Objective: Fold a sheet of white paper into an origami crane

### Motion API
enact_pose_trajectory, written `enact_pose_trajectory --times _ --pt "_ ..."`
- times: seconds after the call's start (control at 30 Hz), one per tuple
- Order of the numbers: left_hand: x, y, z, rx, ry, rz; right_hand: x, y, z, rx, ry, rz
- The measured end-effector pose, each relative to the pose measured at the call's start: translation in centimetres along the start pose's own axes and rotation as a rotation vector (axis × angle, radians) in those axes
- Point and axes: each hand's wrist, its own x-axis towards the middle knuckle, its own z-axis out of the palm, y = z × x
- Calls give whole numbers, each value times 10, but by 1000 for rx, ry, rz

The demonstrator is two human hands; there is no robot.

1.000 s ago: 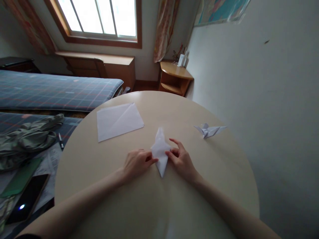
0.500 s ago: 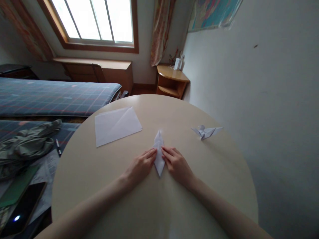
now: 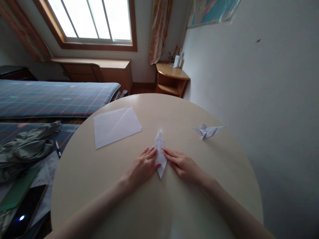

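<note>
A narrow, diamond-shaped folded white paper (image 3: 160, 156) lies flat near the middle of the round table (image 3: 159, 205), its points facing toward and away from me. My left hand (image 3: 144, 166) rests on its left edge, fingers spread and thumb across the lower part. On the right edge lie the fingertips of my right hand (image 3: 180, 162), the fingers stretched out close together. To the left is a stack of white paper sheets (image 3: 117, 127). A folded paper crane (image 3: 206, 131) stands at the right.
Beyond the table's left edge are a grey-green cloth (image 3: 27, 142), a pen (image 3: 58, 149), papers, a green folder (image 3: 18, 191) and a phone (image 3: 27, 209). A wall is close on the right. A corner shelf (image 3: 171, 71) stands behind the table.
My left thumb has spread away from the other fingers onto the paper's lower part. My right hand has shifted slightly right, its fingers straighter. The paper's near point has moved slightly right.
</note>
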Motion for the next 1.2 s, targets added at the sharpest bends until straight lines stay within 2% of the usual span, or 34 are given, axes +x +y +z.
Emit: enact_pose_trajectory --times 0.13,0.27,0.6,0.83,0.93,1.1,1.2 --pt "4 -1 6 2 49 -31 0 6 1 53 45 8" --pt "2 2 4 19 40 -32 -1 12 5 96 86 -6" --pt "-2 9 -10 18 -98 -30 -2 13 4 82 104 -24" --pt "-4 10 -14 24 -180 -38 -1 10 3 -31 51 -49" --pt "-6 7 -13 42 -173 -4 -1 6 0 -111 35 -64" --pt "-8 -4 -13 108 -118 154 -3 -1 -8 -240 -29 -138" --pt "-7 -6 -15 147 -75 195 -4 -4 -6 -307 -38 -146"
